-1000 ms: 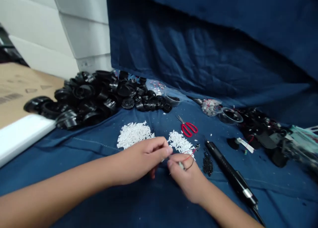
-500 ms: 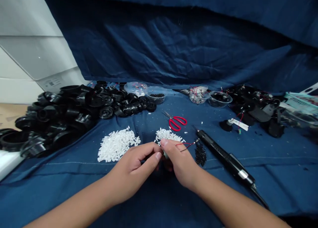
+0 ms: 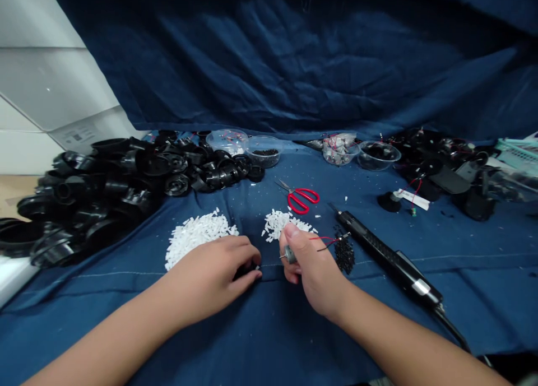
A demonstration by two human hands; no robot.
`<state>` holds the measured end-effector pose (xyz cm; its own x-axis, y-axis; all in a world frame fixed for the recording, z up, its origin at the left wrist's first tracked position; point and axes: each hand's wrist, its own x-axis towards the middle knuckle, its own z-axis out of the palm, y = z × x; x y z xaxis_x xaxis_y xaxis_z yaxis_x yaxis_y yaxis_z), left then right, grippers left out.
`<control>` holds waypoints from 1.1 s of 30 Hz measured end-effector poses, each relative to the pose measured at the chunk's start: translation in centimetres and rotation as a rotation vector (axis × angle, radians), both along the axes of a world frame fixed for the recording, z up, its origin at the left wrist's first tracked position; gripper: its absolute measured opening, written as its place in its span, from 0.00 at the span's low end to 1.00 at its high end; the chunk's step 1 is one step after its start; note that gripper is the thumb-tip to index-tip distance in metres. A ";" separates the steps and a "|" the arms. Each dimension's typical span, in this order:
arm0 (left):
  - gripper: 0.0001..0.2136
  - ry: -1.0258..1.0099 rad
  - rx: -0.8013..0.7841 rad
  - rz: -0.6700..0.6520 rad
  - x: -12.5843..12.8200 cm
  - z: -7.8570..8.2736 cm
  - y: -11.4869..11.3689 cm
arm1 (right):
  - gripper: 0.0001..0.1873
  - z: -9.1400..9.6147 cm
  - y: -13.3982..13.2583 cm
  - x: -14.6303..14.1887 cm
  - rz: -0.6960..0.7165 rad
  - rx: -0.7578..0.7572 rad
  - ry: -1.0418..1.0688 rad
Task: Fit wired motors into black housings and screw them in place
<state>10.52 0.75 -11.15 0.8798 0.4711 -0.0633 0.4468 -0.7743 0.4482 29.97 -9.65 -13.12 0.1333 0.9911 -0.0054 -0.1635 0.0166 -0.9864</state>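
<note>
Gripped in my right hand (image 3: 309,265) is a small silver motor (image 3: 290,255), its thin shaft pointing left and its red and black wires (image 3: 330,241) trailing out to the right. My left hand (image 3: 225,265) is curled a little way to the left, its fingers closed around a small black part (image 3: 244,270) that is mostly hidden. Close behind the left hand lies a large heap of white plastic pieces (image 3: 197,235). A smaller white heap (image 3: 279,221) sits just beyond the right hand. Right of it is a pile of small black screws (image 3: 344,255).
Red-handled scissors (image 3: 302,200) lie beyond the small heap. A black electric screwdriver (image 3: 390,263) rests at the right. Black plastic housings (image 3: 105,178) are piled at the left. Clear bowls (image 3: 264,157) line the back, and more black parts (image 3: 441,173) crowd the right.
My hands have moved apart, the left one going left and down to the cloth. The motor now shows in the right hand. The view has shifted slightly.
</note>
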 end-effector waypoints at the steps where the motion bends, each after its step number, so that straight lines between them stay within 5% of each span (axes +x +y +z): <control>1: 0.08 -0.001 0.000 -0.011 0.0 -0.1 0.0 | 0.31 0.0 -0.1 0.0 0.003 0.005 -0.019; 10: 0.09 -0.044 -0.008 -0.070 0.0 -0.4 0.1 | 0.27 1.2 -1.0 -0.5 0.098 -0.021 -0.130; 17: 0.06 -0.156 -0.089 -0.213 -1.2 -0.2 0.5 | 0.29 1.2 -1.8 -1.9 0.417 -0.338 0.405; 20: 0.05 -0.242 -0.131 -0.244 -1.8 -0.4 0.3 | 0.30 1.1 -2.1 -1.7 0.395 -0.282 0.139; 27: 0.03 -0.270 -0.161 -0.291 -2.5 -1.3 -0.2 | 0.23 1.1 -1.6 -1.1 0.224 0.152 -0.638; 33: 0.02 -0.279 -0.117 -0.300 -2.7 -2.3 -1.1 | 0.23 0.3 -1.5 -1.2 0.201 0.156 -0.853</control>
<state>7.82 -0.40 -13.48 0.9679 0.1949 0.1588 0.0582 -0.7883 0.6125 28.75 -11.19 -12.87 -0.1464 0.9774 0.1528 0.6118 0.2108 -0.7624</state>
